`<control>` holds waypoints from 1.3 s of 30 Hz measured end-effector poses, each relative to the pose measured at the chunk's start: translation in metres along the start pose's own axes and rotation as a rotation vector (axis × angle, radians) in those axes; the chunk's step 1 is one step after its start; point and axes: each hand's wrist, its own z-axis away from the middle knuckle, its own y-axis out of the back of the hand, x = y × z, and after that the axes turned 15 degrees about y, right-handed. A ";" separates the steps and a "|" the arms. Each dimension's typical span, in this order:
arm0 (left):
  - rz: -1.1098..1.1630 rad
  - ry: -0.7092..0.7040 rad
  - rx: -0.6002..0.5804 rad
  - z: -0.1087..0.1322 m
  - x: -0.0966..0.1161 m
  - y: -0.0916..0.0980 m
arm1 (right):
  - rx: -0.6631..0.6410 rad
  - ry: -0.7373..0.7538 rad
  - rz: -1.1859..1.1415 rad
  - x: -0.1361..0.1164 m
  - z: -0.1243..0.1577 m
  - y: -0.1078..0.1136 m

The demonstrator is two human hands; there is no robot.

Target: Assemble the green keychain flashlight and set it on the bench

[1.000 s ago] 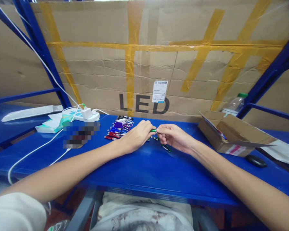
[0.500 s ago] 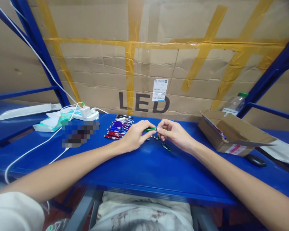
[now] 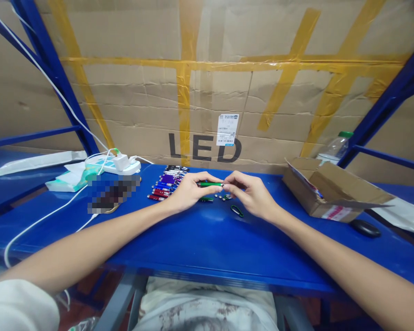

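Observation:
Between my two hands a slim green mini flashlight [image 3: 209, 184] lies level above the table. My left hand [image 3: 188, 192] is closed round its body, thumb below and fingers above. The fingertips of my right hand [image 3: 250, 192] pinch at its right end; whether they also hold a small part is hidden. Below the hands lie another green tube [image 3: 206, 199], several small silver button-like pieces [image 3: 220, 196] and a green carabiner clip [image 3: 237, 211]. Left of my left hand, mini flashlights in black, silver, purple, blue and red [image 3: 162, 187] lie in a row, partly covered by that hand.
An open cardboard box [image 3: 331, 195] stands at the right, with a black computer mouse [image 3: 365, 228] before it and a plastic bottle [image 3: 336, 147] behind. A power strip [image 3: 129, 166], tissue pack [image 3: 64, 181], white cable [image 3: 37, 216] and blurred-out object [image 3: 115, 193] occupy the left.
My left hand has shifted slightly left, and more of the green flashlight's body shows. The second green tube below is in plainer sight. My right hand still pinches the end.

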 end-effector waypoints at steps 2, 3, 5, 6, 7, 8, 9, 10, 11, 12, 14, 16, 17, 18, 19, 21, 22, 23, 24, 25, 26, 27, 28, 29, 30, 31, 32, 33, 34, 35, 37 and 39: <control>-0.018 -0.024 0.009 0.000 0.001 0.001 | 0.003 0.036 0.032 0.000 0.001 0.000; -0.040 -0.044 0.015 0.001 0.001 0.002 | 0.003 0.044 0.037 0.000 0.001 0.000; -0.119 -0.113 0.037 0.002 0.002 0.003 | 0.013 0.022 -0.003 -0.001 0.001 -0.001; -0.171 -0.165 0.054 0.002 0.002 0.004 | 0.025 -0.011 -0.053 -0.001 0.001 -0.002; -0.226 -0.224 0.074 0.003 0.002 0.005 | 0.037 -0.057 -0.118 -0.001 0.000 -0.003; -0.278 -0.283 0.093 0.003 0.002 0.005 | 0.048 -0.109 -0.191 -0.001 0.000 -0.003; -0.323 -0.334 0.106 0.004 0.003 0.005 | 0.053 -0.163 -0.265 -0.001 -0.001 -0.003; -0.360 -0.375 0.112 0.005 0.003 0.005 | 0.054 -0.215 -0.336 -0.001 -0.002 -0.003; -0.388 -0.405 0.114 0.006 0.003 0.004 | 0.049 -0.262 -0.402 -0.001 -0.003 -0.003; -0.412 -0.422 0.113 0.007 0.003 0.003 | 0.042 -0.307 -0.464 -0.001 -0.004 -0.002; -0.448 -0.434 0.110 0.009 0.003 0.000 | 0.031 -0.384 -0.585 -0.002 -0.005 0.000; -0.472 -0.422 0.102 0.012 0.004 -0.004 | 0.022 -0.444 -0.688 -0.001 -0.006 0.001; -0.481 -0.411 0.094 0.013 0.005 -0.005 | 0.016 -0.471 -0.726 -0.001 -0.006 0.002; -0.487 -0.400 0.083 0.014 0.006 -0.006 | 0.013 -0.496 -0.755 -0.001 -0.006 0.002; -0.490 -0.392 0.072 0.015 0.007 -0.007 | 0.012 -0.519 -0.775 0.000 -0.005 0.003; -0.488 -0.376 0.054 0.016 0.009 -0.007 | 0.003 -0.559 -0.799 0.002 -0.005 0.004; -0.483 -0.372 0.049 0.017 0.010 -0.007 | -0.008 -0.575 -0.804 0.002 -0.004 0.004; -0.477 -0.370 0.044 0.017 0.010 -0.007 | -0.022 -0.588 -0.806 0.003 -0.004 0.004; -0.471 -0.368 0.040 0.017 0.011 -0.007 | -0.037 -0.599 -0.805 0.004 -0.004 0.005; -0.464 -0.369 0.039 0.018 0.011 -0.008 | -0.051 -0.608 -0.802 0.004 -0.004 0.005; -0.457 -0.369 0.039 0.018 0.010 -0.008 | -0.060 -0.613 -0.797 0.005 -0.004 0.005; -0.452 -0.368 0.039 0.018 0.010 -0.009 | -0.064 -0.614 -0.791 0.005 -0.004 0.005; -0.447 -0.364 0.040 0.018 0.009 -0.009 | -0.065 -0.613 -0.782 0.005 -0.004 0.005; -0.442 -0.360 0.039 0.018 0.009 -0.010 | -0.068 -0.611 -0.770 0.005 -0.004 0.005; -0.440 -0.352 0.038 0.018 0.008 -0.011 | -0.074 -0.611 -0.755 0.004 -0.004 0.005; -0.440 -0.341 0.035 0.019 0.008 -0.011 | -0.084 -0.611 -0.739 0.004 -0.004 0.005; -0.443 -0.329 0.031 0.019 0.007 -0.012 | -0.096 -0.612 -0.723 0.003 -0.004 0.005; -0.447 -0.317 0.027 0.020 0.007 -0.012 | -0.108 -0.613 -0.711 0.003 -0.004 0.005; -0.452 -0.306 0.022 0.020 0.008 -0.012 | -0.118 -0.611 -0.702 0.002 -0.004 0.005; -0.456 -0.297 0.018 0.021 0.008 -0.013 | -0.123 -0.608 -0.695 0.002 -0.004 0.006; -0.453 -0.288 0.010 0.021 0.009 -0.013 | -0.132 -0.598 -0.681 0.001 -0.004 0.006; -0.437 -0.286 0.010 0.021 0.009 -0.013 | -0.144 -0.590 -0.679 0.001 -0.004 0.006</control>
